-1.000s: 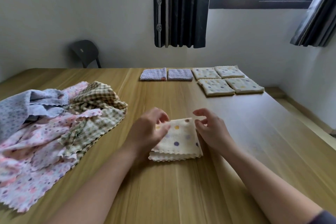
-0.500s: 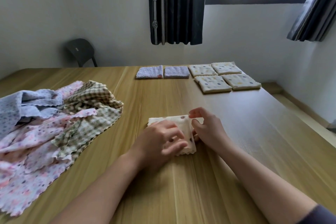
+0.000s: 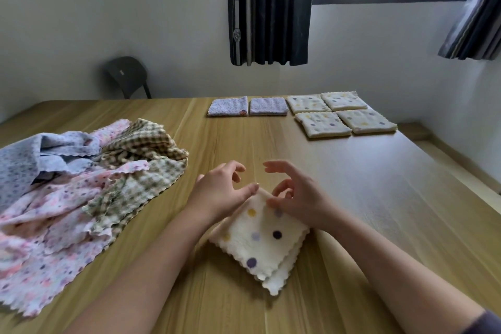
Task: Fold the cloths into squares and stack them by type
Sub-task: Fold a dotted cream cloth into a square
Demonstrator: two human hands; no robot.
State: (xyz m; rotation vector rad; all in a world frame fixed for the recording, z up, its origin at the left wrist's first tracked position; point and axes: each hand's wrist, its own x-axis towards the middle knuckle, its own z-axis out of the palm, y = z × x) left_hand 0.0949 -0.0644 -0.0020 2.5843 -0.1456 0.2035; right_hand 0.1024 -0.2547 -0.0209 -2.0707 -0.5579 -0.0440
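Note:
A folded cream cloth with purple and yellow dots (image 3: 261, 238) lies cornerwise on the wooden table (image 3: 385, 198), in front of me. My left hand (image 3: 219, 192) holds its far left edge, thumb on top. My right hand (image 3: 298, 199) grips the far corner and right edge with curled fingers. The forefingers of both hands are raised and spread. At the far side lie two folded purple cloths (image 3: 227, 110) (image 3: 268, 106) and several folded cream dotted cloths (image 3: 322, 125) side by side.
At the left a heap of unfolded cloths: pink flowered (image 3: 48, 225), green checked (image 3: 141, 160) and blue-grey (image 3: 32, 160). A dark chair (image 3: 126, 76) stands behind the table by the wall. The table's right edge runs close to the wall.
The cream cloth has been folded into a smaller square and turned cornerwise. Both hands have shifted from its middle to its far corner.

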